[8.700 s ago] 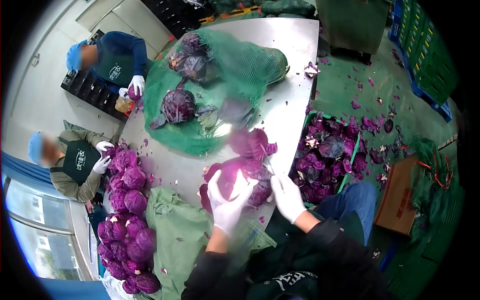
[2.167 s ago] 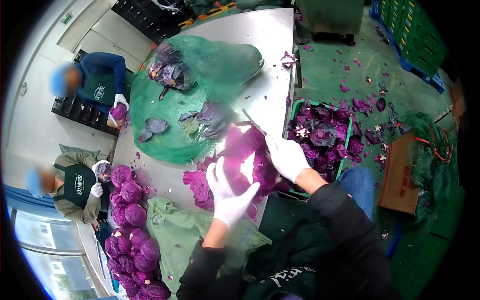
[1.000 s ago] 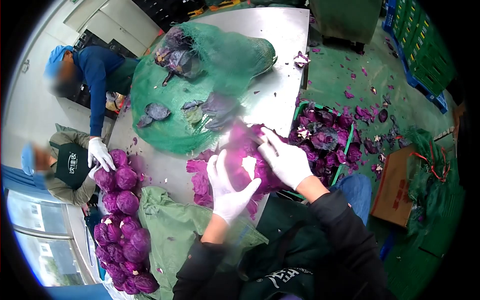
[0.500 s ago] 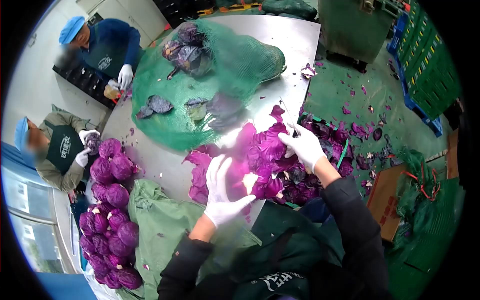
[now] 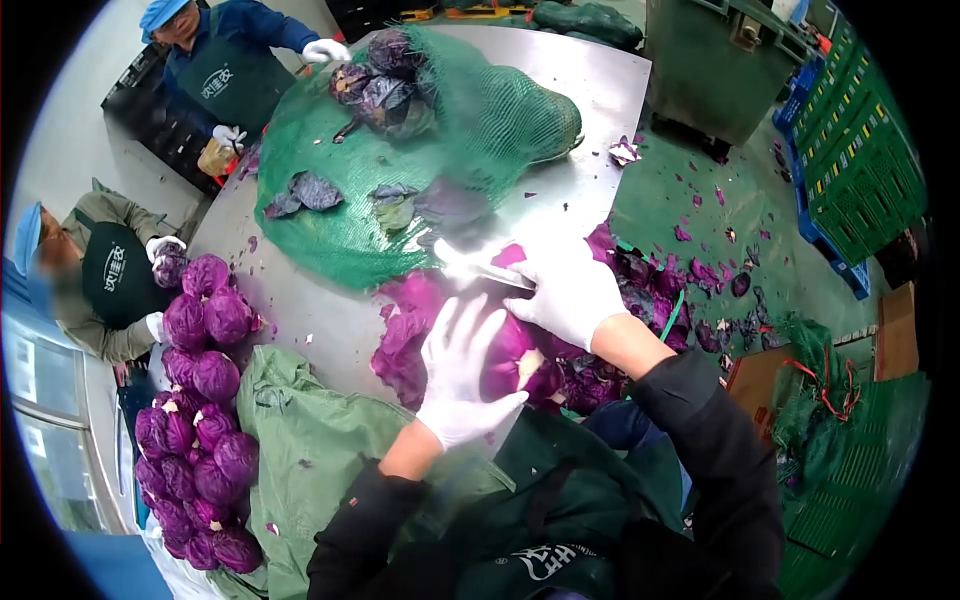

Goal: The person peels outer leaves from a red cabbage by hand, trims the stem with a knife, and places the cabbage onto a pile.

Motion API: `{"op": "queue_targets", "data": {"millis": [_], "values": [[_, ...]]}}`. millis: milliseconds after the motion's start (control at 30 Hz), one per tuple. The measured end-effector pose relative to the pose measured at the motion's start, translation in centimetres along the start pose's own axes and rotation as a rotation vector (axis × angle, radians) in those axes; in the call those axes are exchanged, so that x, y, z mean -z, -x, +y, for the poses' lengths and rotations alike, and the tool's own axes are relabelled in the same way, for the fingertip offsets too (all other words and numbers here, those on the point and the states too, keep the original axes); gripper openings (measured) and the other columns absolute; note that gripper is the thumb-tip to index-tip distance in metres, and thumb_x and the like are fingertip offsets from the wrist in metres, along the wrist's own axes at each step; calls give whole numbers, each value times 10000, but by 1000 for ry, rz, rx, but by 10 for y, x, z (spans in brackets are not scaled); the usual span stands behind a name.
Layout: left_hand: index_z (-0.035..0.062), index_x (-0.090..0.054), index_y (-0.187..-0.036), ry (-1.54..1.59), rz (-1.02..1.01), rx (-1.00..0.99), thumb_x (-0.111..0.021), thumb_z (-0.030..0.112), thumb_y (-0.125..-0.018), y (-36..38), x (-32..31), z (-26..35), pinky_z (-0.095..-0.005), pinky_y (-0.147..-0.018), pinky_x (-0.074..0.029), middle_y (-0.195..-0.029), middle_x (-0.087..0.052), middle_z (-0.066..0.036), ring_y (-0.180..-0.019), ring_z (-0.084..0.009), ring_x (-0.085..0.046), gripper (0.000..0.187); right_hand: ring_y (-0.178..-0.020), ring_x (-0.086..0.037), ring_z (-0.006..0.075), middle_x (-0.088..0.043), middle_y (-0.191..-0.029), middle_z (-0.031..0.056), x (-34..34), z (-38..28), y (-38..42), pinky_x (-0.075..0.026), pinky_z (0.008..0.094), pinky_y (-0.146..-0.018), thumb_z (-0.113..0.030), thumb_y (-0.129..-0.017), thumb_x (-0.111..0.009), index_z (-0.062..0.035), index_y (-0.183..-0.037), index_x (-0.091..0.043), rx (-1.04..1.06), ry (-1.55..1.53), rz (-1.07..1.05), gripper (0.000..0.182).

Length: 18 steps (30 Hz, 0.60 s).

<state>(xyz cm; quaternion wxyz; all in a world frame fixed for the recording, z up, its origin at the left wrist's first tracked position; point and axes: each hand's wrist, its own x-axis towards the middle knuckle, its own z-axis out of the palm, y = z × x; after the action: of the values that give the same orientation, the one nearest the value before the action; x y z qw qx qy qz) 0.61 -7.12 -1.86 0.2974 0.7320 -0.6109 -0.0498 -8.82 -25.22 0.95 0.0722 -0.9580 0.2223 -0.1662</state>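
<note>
My right hand (image 5: pixel 570 295), in a white glove, is closed on a knife (image 5: pixel 488 270) whose pale blade points left above the cabbage. Under it, a red cabbage (image 5: pixel 515 368) with a pale cut stem faces me near the table's edge. My left hand (image 5: pixel 462 372), also gloved, cups the cabbage's left side with fingers spread over it and thumb near the stem. Loose purple leaves (image 5: pixel 400 340) lie just left of that hand. Glare and blur hide part of the blade and the cabbage's far side.
A green mesh bag (image 5: pixel 340 245) with dark cabbages (image 5: pixel 395 100) covers much of the metal table (image 5: pixel 615 85). Trimmed cabbages (image 5: pixel 215 425) are piled left beside green cloth (image 5: pixel 320 440). Leaf scraps (image 5: pixel 640 280) heap at right. Two co-workers stand across the left side.
My right hand has moved left with the knife, over the cabbage. The blade has swung from pointing away to pointing left. The far co-worker's hand has reached to the mesh bag.
</note>
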Motion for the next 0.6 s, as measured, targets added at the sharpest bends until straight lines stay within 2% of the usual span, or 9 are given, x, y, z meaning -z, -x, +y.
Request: {"op": "queue_targets", "data": {"millis": [100,133,200,233,333,400,433,533,600], "values": [[116,-391,-1423,1,0,4,-795,355,-613,-1,-1,0,-534,-1110,-176,-1515,-291,-160,-1412,-416,-180,936,-813,-628,328,-656,-796,132,-13,4,-22,-501,420,-791,-371,-817,-644,-147,-963,-710,-93,-94,-188,275],[116,-392,-1422,1,0,2,-793,353,-615,0,-1,1,-537,-1106,-176,-1515,-291,-160,-1412,-419,-178,932,-840,-633,336,-667,-878,142,-33,14,-29,-495,428,-798,-355,-827,-626,-137,-952,-715,-53,-44,-126,266],[109,-394,-1417,-42,-17,-8,-815,346,-607,3,4,4,-535,-1110,-180,-1505,-311,-163,-1406,-421,-190,943,-882,-639,338,-670,-964,148,-46,24,-45,-491,431,-831,-368,-841,-613,-125,-970,-710,-228,-115,-211,291],[101,-391,-1415,-74,-22,-12,-834,338,-598,7,7,6,-532,-1118,-194,-1500,-322,-168,-1401,-421,-204,959,-934,-641,337,-672,-1008,154,-45,25,-49,-492,423,-857,-406,-855,-604,-126,-1055,-686,-302,-134,-336,353],[87,-368,-1418,-88,30,4,-860,322,-589,24,10,-5,-512,-1120,-230,-1479,-342,-202,-1357,-414,-270,992,-994,-631,334,-665,-1047,167,-22,17,-45,-491,412,-875,-449,-848,-617,-112,-1153,-641,-280,-230,-476,455],[79,-347,-1422,-27,95,-22,-864,289,-594,36,14,-16,-514,-1105,-266,-1464,-347,-225,-1329,-422,-318,998,-1065,-597,340,-635,-1116,176,-24,21,-32,-478,427,-925,-551,-824,-614,-68,-1154,-613,-95,-410,-402,585],[62,-332,-1420,8,89,-49,-867,250,-603,39,19,-20,-511,-1092,-299,-1448,-356,-241,-1299,-423,-369,995,-1105,-568,348,-610,-1156,184,-24,17,-26,-465,435,-939,-543,-814,-633,-65,-1156,-607,-136,-400,-415,588],[20,-398,-1318,146,114,76,-869,228,-618,36,27,-9,-442,-1050,-375,-1382,-412,-228,-1235,-373,-461,870,-1183,-503,373,-541,-1246,199,-18,-1,-16,-436,458,-968,-463,-797,-693,-70,-1183,-586,-185,-373,-385,561],[15,-423,-1270,151,72,351,-874,235,-617,14,30,11,-401,-1013,-414,-1335,-439,-213,-1208,-330,-488,824,-1172,-513,369,-545,-1234,199,-2,-17,-16,-442,451,-965,-428,-799,-704,-61,-1173,-585,-214,-291,-433,538]]}}
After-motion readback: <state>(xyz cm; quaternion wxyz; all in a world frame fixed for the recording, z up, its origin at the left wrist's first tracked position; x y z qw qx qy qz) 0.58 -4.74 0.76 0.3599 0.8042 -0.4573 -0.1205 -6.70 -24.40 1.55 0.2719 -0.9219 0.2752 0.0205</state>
